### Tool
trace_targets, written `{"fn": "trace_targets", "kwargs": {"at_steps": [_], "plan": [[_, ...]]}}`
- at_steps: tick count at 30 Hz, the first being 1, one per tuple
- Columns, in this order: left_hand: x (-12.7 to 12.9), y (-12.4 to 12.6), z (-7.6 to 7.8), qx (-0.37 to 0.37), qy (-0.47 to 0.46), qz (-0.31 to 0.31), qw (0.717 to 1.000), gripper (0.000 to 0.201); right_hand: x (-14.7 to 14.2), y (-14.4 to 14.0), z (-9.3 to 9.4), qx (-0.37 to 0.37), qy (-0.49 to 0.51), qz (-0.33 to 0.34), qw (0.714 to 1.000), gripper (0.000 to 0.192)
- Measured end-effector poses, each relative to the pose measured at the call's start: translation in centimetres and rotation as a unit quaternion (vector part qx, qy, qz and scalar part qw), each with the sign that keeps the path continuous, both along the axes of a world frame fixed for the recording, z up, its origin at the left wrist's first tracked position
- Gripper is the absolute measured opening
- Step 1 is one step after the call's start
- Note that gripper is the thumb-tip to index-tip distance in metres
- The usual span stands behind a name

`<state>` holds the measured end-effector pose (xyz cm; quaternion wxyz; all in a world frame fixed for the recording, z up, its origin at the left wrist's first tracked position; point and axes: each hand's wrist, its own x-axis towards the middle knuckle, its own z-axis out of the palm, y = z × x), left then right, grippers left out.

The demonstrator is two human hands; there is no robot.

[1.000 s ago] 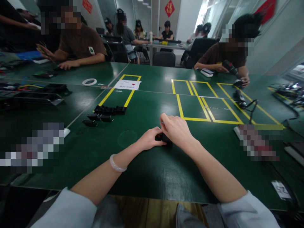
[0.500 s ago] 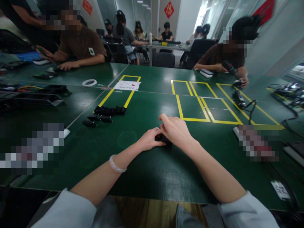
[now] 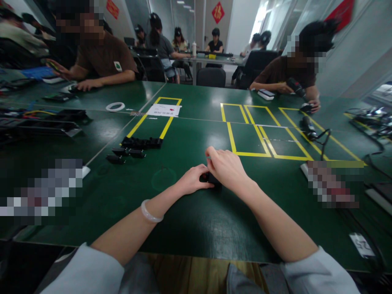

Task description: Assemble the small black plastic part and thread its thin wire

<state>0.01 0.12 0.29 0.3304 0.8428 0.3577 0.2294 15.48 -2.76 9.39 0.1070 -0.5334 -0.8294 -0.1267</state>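
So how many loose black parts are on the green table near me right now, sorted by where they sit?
In both hands: 1 small black part, pinched between the left hand and the right hand.
Row at the yellow-taped box: 1 long black cluster; its pieces cannot be told apart.
Loose in front of the row: 3 black pieces.
Total: 5 groups or items.

Dark green table (image 3: 190,134) marked with yellow tape rectangles (image 3: 263,130). Row of small black plastic parts (image 3: 141,142) at left, white paper sheet (image 3: 164,110) and white tape ring (image 3: 115,106) beyond. Black power screwdriver (image 3: 308,127) with cable lies right; seated people work at the far edge.
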Motion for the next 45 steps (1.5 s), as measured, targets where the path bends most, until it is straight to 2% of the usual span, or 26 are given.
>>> {"fn": "trace_targets", "kwargs": {"at_steps": [6,15,21,29,35,39,45], "plan": [[0.05,-0.04,0.03,0.0,0.003,0.001,1.0,0.037,0.13,0.11,-0.2,0.018,-0.009,0.01,1.0,0.028],[-0.02,0.0,-0.08,0.003,0.01,0.002,1.0,0.035,0.04,0.05,-0.14,0.005,0.004,-0.008,1.0,0.018],[0.01,0.0,-0.16,0.005,0.004,-0.001,1.0,0.04,0.03,0.14,-0.12,-0.001,-0.014,-0.014,1.0,0.03],[-0.03,0.06,-0.13,0.003,0.011,0.002,1.0,0.039,-0.08,-0.02,0.07,-0.013,0.005,-0.021,1.0,0.021],[0.01,-0.1,0.13,0.001,0.008,0.006,1.0,0.038,0.0,-0.1,0.38,-0.021,-0.008,-0.018,1.0,0.031],[-0.03,-0.09,0.1,-0.004,0.004,0.003,1.0,0.041,0.07,0.1,0.05,-0.014,-0.011,-0.027,0.999,0.029],[0.0,-0.02,0.21,-0.005,0.011,-0.004,1.0,0.031,0.05,-0.08,0.04,-0.001,0.009,-0.016,1.0,0.021]]}}
